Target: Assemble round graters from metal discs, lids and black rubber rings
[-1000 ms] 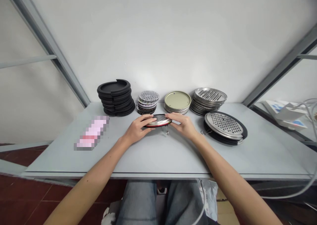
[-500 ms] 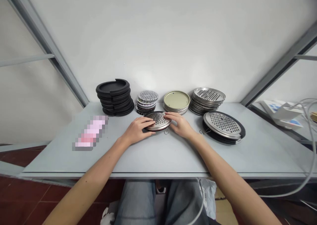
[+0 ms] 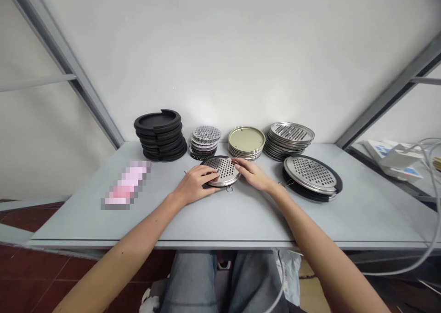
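Observation:
A round perforated metal lid (image 3: 226, 171) lies at the middle of the table, with a black rim showing beneath it. My left hand (image 3: 195, 184) grips its left side, fingers on top and thumb along the near edge. My right hand (image 3: 254, 174) holds the right edge with bent fingers. A small wire ring (image 3: 229, 190) sticks out at the front. Behind are a stack of patterned discs (image 3: 206, 133) and a stack of pale green round metal plates (image 3: 246, 139). To the right rests a larger-looking assembled piece, a perforated lid (image 3: 312, 173) on a black base.
A stack of notched black round trays (image 3: 159, 122) stands at the back left, and stacked perforated metal lids (image 3: 291, 133) at the back right. A blurred pink item (image 3: 127, 184) lies on the left of the table (image 3: 220, 225). White cables (image 3: 430, 239) hang at the right edge.
The lid sat tilted over the black part and now lies flatter, slightly nearer me. My left hand has shifted slightly down with it; my right fingers have moved to its right edge.

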Available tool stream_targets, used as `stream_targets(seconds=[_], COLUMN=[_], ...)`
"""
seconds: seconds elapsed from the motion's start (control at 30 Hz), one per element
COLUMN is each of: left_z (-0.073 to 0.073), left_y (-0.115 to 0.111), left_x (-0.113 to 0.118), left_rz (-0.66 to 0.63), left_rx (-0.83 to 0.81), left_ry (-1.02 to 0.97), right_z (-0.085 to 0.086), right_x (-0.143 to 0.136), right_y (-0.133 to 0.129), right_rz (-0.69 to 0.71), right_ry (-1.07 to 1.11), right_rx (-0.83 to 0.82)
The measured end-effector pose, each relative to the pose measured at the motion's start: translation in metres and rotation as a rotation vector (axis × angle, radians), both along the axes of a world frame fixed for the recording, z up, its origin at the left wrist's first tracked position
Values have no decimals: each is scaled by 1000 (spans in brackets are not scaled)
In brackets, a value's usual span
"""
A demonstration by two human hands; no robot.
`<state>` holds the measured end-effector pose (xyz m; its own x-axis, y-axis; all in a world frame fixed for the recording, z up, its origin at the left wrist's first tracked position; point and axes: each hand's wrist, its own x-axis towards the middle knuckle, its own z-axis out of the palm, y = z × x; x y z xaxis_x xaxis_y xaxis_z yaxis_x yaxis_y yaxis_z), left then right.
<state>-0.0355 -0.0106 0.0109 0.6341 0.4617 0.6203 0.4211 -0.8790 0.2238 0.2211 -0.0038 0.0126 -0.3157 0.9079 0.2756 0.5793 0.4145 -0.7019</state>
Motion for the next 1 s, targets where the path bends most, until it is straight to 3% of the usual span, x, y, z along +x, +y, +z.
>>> stream_targets(seconds=[0.33,0.5,0.67,1.0], left_z=[-7,-8,-9,-5], left_y=[-2,-3,-3,-5], left_x=[7,11,11,9], left_rz=[-5,2,16,9], left_rx=[111,211,130,-139], left_ry=[49,12,-8,109], right_z=[-4,2,-2,-14], right_x=[-4,-7,-2,1], right_y=[0,-3,-2,5], right_rz=[3,126,172,136], right_ry=[8,144,51,-118], right_rx=[-41,-116,-66,130])
